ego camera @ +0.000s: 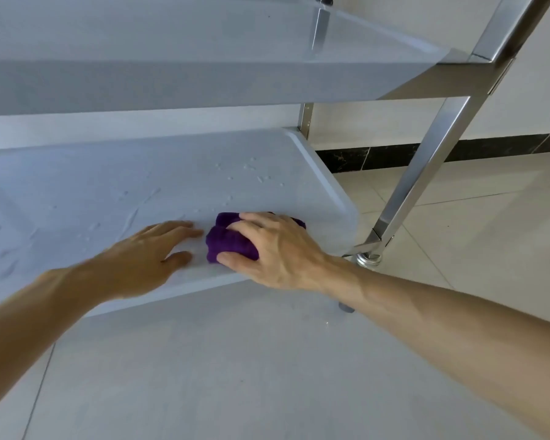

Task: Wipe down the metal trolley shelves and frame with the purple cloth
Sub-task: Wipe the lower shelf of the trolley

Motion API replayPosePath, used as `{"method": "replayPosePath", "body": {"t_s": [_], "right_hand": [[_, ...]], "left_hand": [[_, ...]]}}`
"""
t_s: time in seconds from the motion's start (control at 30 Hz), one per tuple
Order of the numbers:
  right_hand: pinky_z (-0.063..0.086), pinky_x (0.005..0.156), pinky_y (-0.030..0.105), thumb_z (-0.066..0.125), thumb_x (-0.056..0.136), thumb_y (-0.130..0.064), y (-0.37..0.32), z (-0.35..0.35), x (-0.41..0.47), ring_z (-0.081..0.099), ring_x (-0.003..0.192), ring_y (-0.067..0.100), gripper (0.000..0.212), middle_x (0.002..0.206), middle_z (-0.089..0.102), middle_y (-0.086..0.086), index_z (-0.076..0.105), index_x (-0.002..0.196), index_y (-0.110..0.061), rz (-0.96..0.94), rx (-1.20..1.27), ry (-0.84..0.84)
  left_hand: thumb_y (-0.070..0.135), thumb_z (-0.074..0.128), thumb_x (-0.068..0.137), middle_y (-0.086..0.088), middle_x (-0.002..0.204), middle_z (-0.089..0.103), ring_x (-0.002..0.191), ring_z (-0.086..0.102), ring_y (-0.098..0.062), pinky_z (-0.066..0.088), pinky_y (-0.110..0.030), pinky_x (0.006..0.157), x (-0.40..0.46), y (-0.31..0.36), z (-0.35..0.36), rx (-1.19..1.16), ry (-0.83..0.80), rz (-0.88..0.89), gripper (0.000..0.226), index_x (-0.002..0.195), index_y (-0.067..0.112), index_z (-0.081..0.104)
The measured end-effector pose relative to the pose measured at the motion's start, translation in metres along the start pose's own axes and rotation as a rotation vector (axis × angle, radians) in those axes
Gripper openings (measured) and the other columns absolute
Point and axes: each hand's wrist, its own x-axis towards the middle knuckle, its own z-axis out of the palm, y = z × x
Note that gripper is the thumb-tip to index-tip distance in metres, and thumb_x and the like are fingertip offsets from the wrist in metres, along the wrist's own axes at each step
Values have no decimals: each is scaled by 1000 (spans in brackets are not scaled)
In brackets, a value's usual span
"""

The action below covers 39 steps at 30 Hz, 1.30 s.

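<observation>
The metal trolley's lower shelf (140, 192) lies in front of me, wet with scattered drops and streaks. A bunched purple cloth (227, 241) sits near the shelf's front right corner. My right hand (273, 249) grips it from above, fingers and thumb curled round it. My left hand (146, 252) lies just left of the cloth, fingers straight and flat on the shelf, fingertips almost touching the cloth. An upper shelf (204, 52) hangs above. The shiny frame leg (426, 160) slants down at the right.
A caster wheel (367, 260) shows under the shelf's right corner. Pale floor tiles (473, 223) spread to the right and below. A white wall with a dark skirting strip (394, 157) runs behind the trolley.
</observation>
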Motion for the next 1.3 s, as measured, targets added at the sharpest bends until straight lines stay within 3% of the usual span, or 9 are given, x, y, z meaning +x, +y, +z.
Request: {"method": "replayPosePath", "body": {"t_s": [0.13, 0.33, 0.43, 0.63, 0.8, 0.93, 1.1, 1.2, 1.3], "right_hand": [[47, 98, 41, 48, 89, -60, 53, -30, -29, 57, 118, 22, 53, 128, 62, -1, 61, 123, -20, 51, -39, -32], [39, 104, 48, 38, 93, -62, 100, -44, 1, 50, 119, 34, 54, 126, 58, 6, 57, 119, -19, 490, -88, -27], [36, 105, 49, 38, 92, -63, 67, -25, 15, 50, 120, 33, 54, 126, 60, 5, 57, 119, -21, 414, -75, -1], [33, 113, 38, 55, 90, -57, 21, -12, -42, 45, 132, 20, 50, 138, 57, -2, 60, 127, -24, -16, 36, -22], [44, 97, 32, 58, 93, -46, 65, -36, -38, 57, 115, 19, 40, 123, 64, -2, 60, 121, -16, 145, 43, 15], [43, 101, 41, 52, 94, -49, 97, -36, -6, 53, 118, 28, 46, 135, 53, 2, 49, 133, -25, 336, -29, 109], [43, 99, 51, 48, 95, -51, 93, -20, 61, 54, 113, 40, 51, 129, 53, 13, 39, 137, -23, 528, -97, 151], [42, 100, 50, 47, 95, -44, 56, 1, 79, 55, 115, 39, 52, 131, 58, 11, 35, 141, -23, 352, -28, 121], [45, 99, 44, 53, 92, -31, 25, 17, 58, 59, 111, 29, 54, 133, 59, 2, 36, 143, -26, -49, 28, 78]], "left_hand": [[31, 41, 104, 19, 161, 19, 148, 19, -9, 12, -25, 118, 1, 5, -4, 48, -58, -39, 49, 150, 42, 29], [36, 32, 106, 20, 163, 6, 151, 9, -7, 7, -24, 119, 2, 18, -6, 184, -163, -42, 52, 154, 42, 13], [44, 31, 104, 25, 160, 13, 149, 17, -6, 14, -29, 120, 10, 17, -23, 269, -234, -19, 50, 152, 48, 17], [51, 38, 95, 12, 142, 50, 129, 48, -17, 35, -38, 109, 27, 6, -17, 176, 48, 52, 41, 132, 40, 52], [66, 12, 94, -3, 148, 49, 136, 44, -31, 31, -48, 111, 3, 5, 22, 117, 220, 51, 74, 141, 25, 53], [63, 6, 88, 7, 156, 38, 146, 30, -23, 19, -42, 119, 4, 7, 29, 95, 241, -25, 75, 147, 35, 42], [58, 12, 89, 8, 152, 44, 144, 35, -22, 24, -44, 118, 5, 12, 31, 99, 296, -29, 69, 143, 34, 48], [57, 26, 86, 7, 136, 60, 126, 55, -26, 38, -43, 103, 11, 8, 21, 98, 337, 19, 61, 129, 33, 63], [56, 34, 89, 6, 125, 67, 114, 59, -29, 37, -44, 95, 27, -10, 7, 150, 340, 30, 52, 122, 30, 65]]}}
